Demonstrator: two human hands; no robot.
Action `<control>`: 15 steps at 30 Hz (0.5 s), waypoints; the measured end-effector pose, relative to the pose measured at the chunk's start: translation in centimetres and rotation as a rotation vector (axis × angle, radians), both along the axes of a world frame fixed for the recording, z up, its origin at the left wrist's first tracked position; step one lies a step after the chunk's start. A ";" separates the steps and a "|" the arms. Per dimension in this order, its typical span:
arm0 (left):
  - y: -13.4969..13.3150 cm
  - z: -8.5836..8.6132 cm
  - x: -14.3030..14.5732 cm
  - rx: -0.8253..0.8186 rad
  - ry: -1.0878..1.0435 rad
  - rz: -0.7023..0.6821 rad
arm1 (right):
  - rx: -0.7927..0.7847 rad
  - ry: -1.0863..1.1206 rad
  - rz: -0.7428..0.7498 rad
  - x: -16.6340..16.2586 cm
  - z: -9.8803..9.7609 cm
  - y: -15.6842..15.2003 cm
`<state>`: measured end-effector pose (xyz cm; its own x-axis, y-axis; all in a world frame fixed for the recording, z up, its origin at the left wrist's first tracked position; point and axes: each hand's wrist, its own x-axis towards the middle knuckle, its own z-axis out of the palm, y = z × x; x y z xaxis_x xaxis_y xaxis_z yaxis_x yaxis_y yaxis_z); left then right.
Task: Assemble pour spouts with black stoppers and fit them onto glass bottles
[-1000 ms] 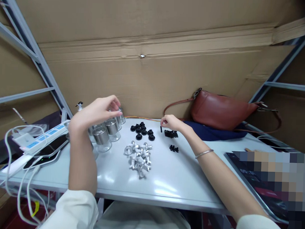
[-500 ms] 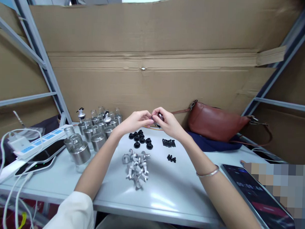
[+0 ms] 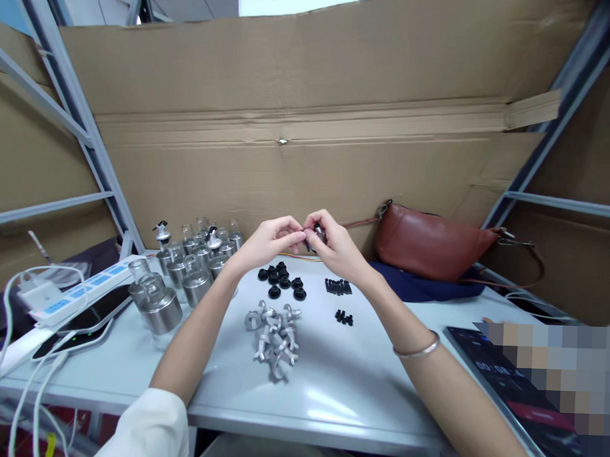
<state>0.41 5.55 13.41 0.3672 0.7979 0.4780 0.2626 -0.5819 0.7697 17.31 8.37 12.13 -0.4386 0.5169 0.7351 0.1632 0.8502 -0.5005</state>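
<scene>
My left hand (image 3: 267, 244) and my right hand (image 3: 334, 246) meet above the far middle of the white table (image 3: 339, 383). Their fingertips pinch together on a small dark and silver part (image 3: 315, 234), mostly hidden by the fingers. Under the hands lie several black round caps (image 3: 282, 281). Several small black pieces (image 3: 337, 286) lie to their right, with a smaller black group (image 3: 344, 317) nearer me. Closer still is a pile of silver metal spouts (image 3: 274, 331).
Several glass bottles with metal bases (image 3: 183, 271) stand at the left. A white power strip (image 3: 77, 287), cables and a dark device (image 3: 82, 317) lie at the far left. A brown leather bag (image 3: 429, 243) rests on blue cloth against the cardboard wall. A dark tablet (image 3: 524, 403) lies at the right.
A second ago my left hand was over the bottles and my right hand at the black pieces. Both hands have since come together above the black caps and stay joined.
</scene>
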 end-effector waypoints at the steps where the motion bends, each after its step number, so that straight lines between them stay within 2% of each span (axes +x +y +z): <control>1: -0.1 0.1 0.0 0.006 -0.018 0.009 | -0.016 0.016 0.028 0.0 -0.1 0.0; 6: -0.8 0.6 0.3 0.050 -0.107 0.035 | -0.050 0.062 0.117 0.0 -0.1 0.2; 10: -1.2 1.0 0.6 0.080 -0.122 0.046 | -0.162 0.090 0.170 0.3 0.3 0.1; 12: -1.2 1.0 0.6 0.110 -0.145 0.052 | -0.161 0.123 0.142 0.4 0.5 0.1; 15: -1.1 1.0 0.7 0.129 -0.178 0.036 | -0.073 0.129 0.057 0.5 0.6 0.2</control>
